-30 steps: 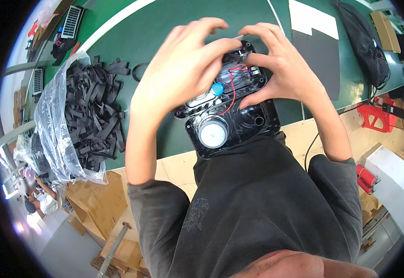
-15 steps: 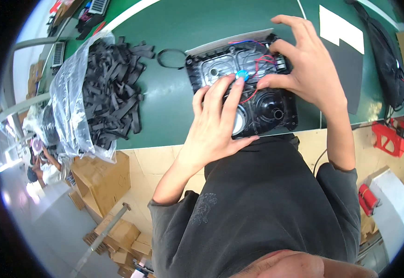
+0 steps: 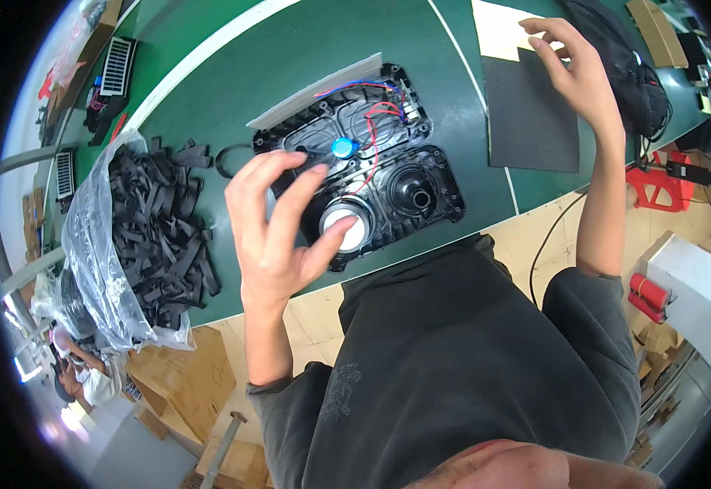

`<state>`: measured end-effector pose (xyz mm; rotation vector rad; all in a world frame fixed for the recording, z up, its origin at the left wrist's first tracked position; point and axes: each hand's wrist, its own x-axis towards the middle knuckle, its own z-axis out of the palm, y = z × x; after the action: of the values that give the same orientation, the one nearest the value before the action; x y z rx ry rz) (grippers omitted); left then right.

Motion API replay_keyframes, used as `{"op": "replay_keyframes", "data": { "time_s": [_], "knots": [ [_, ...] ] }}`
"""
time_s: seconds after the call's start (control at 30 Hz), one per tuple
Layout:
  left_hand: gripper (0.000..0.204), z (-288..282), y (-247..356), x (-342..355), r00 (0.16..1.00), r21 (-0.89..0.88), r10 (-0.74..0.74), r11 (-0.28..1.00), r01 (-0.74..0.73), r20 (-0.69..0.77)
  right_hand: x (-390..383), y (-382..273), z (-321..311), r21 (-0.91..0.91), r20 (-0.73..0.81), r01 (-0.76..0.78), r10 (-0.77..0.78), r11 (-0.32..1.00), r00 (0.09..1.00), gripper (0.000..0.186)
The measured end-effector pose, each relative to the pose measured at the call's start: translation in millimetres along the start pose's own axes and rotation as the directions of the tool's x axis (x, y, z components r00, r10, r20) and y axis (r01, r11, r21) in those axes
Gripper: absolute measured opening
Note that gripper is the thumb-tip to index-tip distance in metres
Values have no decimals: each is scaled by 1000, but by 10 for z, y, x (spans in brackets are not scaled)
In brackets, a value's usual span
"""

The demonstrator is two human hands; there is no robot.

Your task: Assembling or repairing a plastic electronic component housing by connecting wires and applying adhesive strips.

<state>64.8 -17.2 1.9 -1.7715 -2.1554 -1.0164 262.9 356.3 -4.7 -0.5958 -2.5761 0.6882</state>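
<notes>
- The black housing lies open near the middle of the frame, its two halves side by side and joined by wiring.
- A white round speaker appears seated in the lower half, beside a black funnel-shaped part; a blue disc and red wires sit in the upper half, so the fitting looks partly done.
- Closing the halves is not yet done; whether every wire is fixed is too small to tell.
- A thin pale panel runs along the housing's upper edge.
- The left hand hovers over the housing's left side, fingers spread, seemingly empty; contact with the speaker cannot be told.
- The right hand, upper right, is loosely bent above a pale sheet and dark sheet, grasping nothing visible.
- On the green table, black straps spill from a clear bag at left; a black backpack lies upper right.
- Around it: a cardboard box and a co-worker lower left, a red stool at right.
</notes>
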Motion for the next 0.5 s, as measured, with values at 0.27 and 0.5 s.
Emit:
{"op": "replay_keyframes", "data": {
  "time_s": [0.27,0.5],
  "knots": [
    [34,343,24,512,1000,15,22,1000,-22,15,-43,471,-12,-151,221,10,24,988,975,28],
    [23,540,112,590,992,95,-47,995,36,119,-112,458,50,-116,208,19,6,993,978,31]
  ]
}}
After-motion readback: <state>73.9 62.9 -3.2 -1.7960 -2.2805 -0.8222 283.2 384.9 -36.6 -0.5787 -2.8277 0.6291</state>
